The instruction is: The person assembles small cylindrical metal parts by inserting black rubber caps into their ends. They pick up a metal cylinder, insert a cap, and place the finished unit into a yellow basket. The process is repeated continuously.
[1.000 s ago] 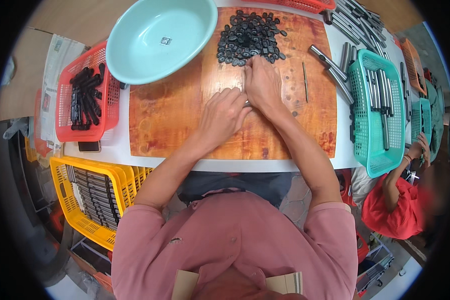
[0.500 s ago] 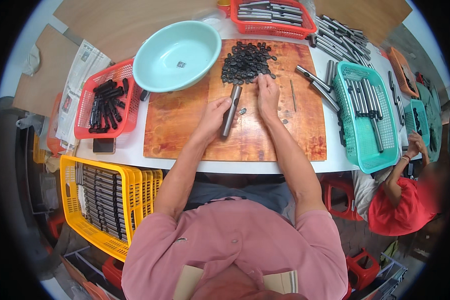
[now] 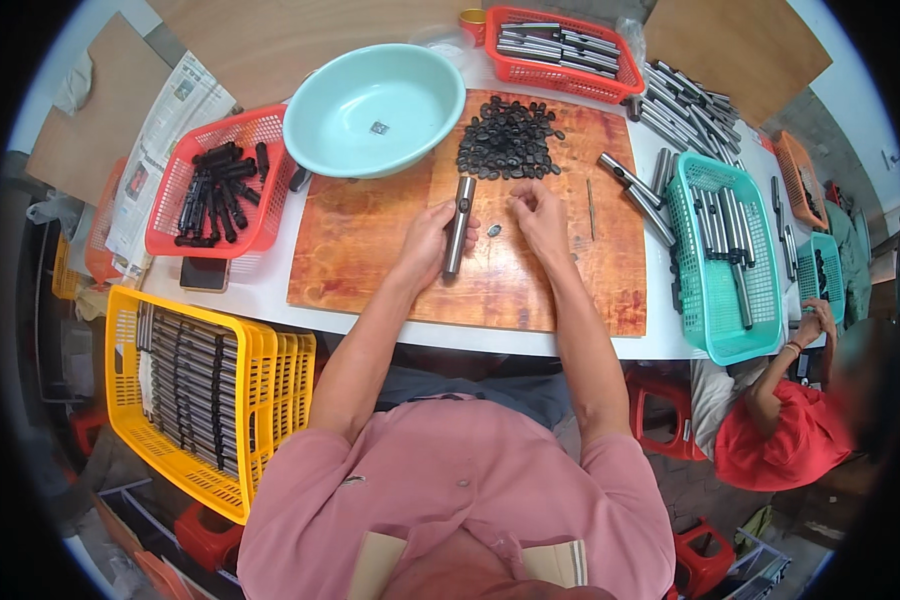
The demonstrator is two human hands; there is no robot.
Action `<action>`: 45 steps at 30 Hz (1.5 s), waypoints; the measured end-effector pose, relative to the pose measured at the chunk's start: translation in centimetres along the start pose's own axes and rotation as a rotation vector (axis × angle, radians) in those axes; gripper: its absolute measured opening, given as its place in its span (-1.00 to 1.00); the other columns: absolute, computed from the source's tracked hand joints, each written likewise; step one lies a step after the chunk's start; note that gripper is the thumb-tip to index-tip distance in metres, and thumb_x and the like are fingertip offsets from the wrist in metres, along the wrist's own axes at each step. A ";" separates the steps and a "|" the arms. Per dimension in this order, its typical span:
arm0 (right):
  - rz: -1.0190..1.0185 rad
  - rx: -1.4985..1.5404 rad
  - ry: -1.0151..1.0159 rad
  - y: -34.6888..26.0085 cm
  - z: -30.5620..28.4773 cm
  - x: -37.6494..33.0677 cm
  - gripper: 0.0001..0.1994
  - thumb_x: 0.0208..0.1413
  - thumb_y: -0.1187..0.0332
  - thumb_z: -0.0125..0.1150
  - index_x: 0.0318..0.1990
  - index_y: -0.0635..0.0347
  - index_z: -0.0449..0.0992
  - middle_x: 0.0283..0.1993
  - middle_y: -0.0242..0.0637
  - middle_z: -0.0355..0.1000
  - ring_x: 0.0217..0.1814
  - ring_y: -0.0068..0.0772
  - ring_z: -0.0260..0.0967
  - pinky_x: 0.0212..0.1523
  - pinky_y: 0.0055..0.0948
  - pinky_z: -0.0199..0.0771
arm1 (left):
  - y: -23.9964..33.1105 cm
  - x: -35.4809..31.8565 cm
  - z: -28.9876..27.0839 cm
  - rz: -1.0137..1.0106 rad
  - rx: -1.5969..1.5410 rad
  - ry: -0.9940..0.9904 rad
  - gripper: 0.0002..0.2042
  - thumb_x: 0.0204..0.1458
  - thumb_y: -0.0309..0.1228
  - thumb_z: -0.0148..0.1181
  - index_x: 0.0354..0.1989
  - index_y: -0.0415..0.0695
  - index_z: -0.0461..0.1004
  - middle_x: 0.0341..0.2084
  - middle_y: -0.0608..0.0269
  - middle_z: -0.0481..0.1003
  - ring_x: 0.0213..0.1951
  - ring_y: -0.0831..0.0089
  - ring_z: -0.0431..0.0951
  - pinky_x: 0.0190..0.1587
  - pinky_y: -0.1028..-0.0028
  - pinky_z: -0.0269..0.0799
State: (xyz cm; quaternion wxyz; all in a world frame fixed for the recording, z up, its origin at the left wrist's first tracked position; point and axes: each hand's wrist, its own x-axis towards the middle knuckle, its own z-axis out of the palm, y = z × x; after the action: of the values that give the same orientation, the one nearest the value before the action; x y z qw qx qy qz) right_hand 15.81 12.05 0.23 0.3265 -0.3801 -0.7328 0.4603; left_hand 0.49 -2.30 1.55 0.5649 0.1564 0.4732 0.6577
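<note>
My left hand is wrapped round a metal tube with a dark oval hole near its far end. The tube points away from me over the stained wooden board. To its right, the thumb and fingers of my right hand are pinched together; whatever may be between them is too small to make out. A single small oval piece lies on the board between my hands. Just beyond them spreads a pile of small black oval pieces. A thin rod lies right of my right hand.
A pale blue basin overlaps the board's far left. Red baskets hold black parts and metal tubes. On the right stands a green basket with tubes; at lower left, a yellow crate. A person in red sits at right.
My right hand has drawn back from the black pile toward me, fingers still pinched. The tube in my left hand has turned, and its oval hole now shows on top. The view has shifted slightly.
</note>
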 end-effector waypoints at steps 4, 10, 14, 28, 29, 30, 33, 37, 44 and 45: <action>-0.071 -0.156 0.011 -0.9 0.2 0.0 -0.86 0.10 0.48 0.31 -0.18 0.28 0.61 -0.31 -0.13 0.53 -0.28 -0.17 0.53 -0.19 -0.23 0.51 | 0.3 -0.3 0.1 0.015 0.027 -0.014 -0.67 0.47 -0.26 -0.19 -0.06 -0.30 0.41 -0.29 0.04 0.56 -0.33 0.39 0.59 -0.23 0.41 0.61; -0.256 -0.443 0.189 0.6 0.4 1.7 -0.78 0.15 0.42 0.30 -0.04 0.17 0.59 -0.14 -0.09 0.48 -0.10 0.04 0.52 -0.11 -0.07 0.51 | 1.3 -0.9 0.5 -0.143 0.203 -0.171 -0.59 0.48 -0.24 -0.25 0.05 -0.35 0.44 -0.21 -0.02 0.62 -0.43 0.48 0.57 -0.36 0.47 0.56; -0.277 -0.486 0.185 -0.1 0.8 1.3 -0.80 0.16 0.40 0.29 -0.07 0.18 0.60 -0.12 -0.06 0.47 -0.10 0.09 0.51 -0.09 -0.04 0.51 | 1.1 -0.4 0.9 -0.134 0.228 -0.153 -0.55 0.48 -0.22 -0.26 0.10 -0.37 0.46 -0.29 0.07 0.61 -0.45 0.50 0.54 -0.36 0.49 0.55; -0.167 -0.559 0.050 -1.1 -1.5 -0.8 -0.85 0.12 0.51 0.21 -0.16 0.29 0.58 -0.11 0.02 0.47 -0.04 0.16 0.47 0.01 -0.01 0.48 | -0.1 -0.4 -0.7 -0.056 -0.002 -0.133 -0.66 0.48 -0.23 -0.21 -0.05 -0.24 0.43 -0.26 0.09 0.60 -0.39 0.48 0.60 -0.33 0.45 0.61; -0.190 -0.545 0.023 -0.8 -1.6 -1.0 -0.84 0.12 0.51 0.22 -0.15 0.29 0.59 -0.11 0.02 0.48 -0.03 0.15 0.48 0.01 -0.02 0.48 | -0.2 -0.5 -0.7 -0.046 0.000 -0.126 -0.66 0.48 -0.23 -0.21 -0.06 -0.24 0.43 -0.27 0.09 0.60 -0.40 0.47 0.60 -0.33 0.45 0.61; -0.211 -0.535 0.004 -0.5 -2.1 -1.1 -0.84 0.11 0.52 0.23 -0.15 0.30 0.59 -0.10 0.01 0.48 -0.03 0.14 0.48 0.01 -0.03 0.49 | -0.1 -0.6 -0.5 -0.036 0.003 -0.128 -0.66 0.48 -0.23 -0.21 -0.06 -0.23 0.44 -0.29 0.10 0.60 -0.40 0.47 0.60 -0.32 0.45 0.61; -0.143 -0.378 0.092 -0.3 -1.9 -1.9 -0.84 0.10 0.52 0.27 -0.15 0.32 0.60 -0.11 0.01 0.49 -0.04 0.09 0.50 0.00 -0.06 0.49 | -0.2 -0.5 -0.5 -0.040 -0.016 -0.114 -0.67 0.47 -0.24 -0.20 -0.07 -0.24 0.43 -0.29 0.08 0.59 -0.40 0.46 0.60 -0.32 0.45 0.61; -0.114 -0.438 0.084 -0.6 -2.5 -2.2 -0.84 0.09 0.50 0.33 -0.18 0.35 0.60 -0.14 0.00 0.50 -0.09 0.01 0.52 -0.03 -0.10 0.49 | -0.3 -0.5 -0.3 -0.010 -0.031 -0.083 -0.69 0.47 -0.26 -0.19 -0.08 -0.26 0.41 -0.30 0.05 0.59 -0.40 0.45 0.60 -0.34 0.45 0.60; -0.094 -0.352 0.048 -2.7 -2.0 -3.2 -0.79 0.03 0.47 0.40 -0.17 0.31 0.61 -0.30 -0.08 0.50 -0.23 -0.12 0.51 -0.19 -0.23 0.50 | -0.7 -0.3 -0.7 -0.013 -0.023 -0.054 -0.68 0.47 -0.28 -0.19 0.01 -0.29 0.41 -0.26 0.01 0.57 -0.31 0.36 0.62 -0.27 0.42 0.62; -0.106 -0.272 0.053 -3.3 -1.6 -3.6 -0.79 0.02 0.46 0.41 -0.18 0.30 0.61 -0.32 -0.10 0.49 -0.26 -0.15 0.50 -0.22 -0.25 0.49 | -0.8 -0.3 -0.7 -0.018 -0.015 -0.052 -0.68 0.47 -0.28 -0.19 0.02 -0.29 0.41 -0.26 0.02 0.57 -0.31 0.36 0.62 -0.27 0.42 0.62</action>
State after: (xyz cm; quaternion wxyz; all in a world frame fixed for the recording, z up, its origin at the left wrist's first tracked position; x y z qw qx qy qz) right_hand 18.11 8.73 3.40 0.3150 -0.3935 -0.7986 0.3288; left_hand 0.55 -2.90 0.70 0.5840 0.1651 0.4549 0.6517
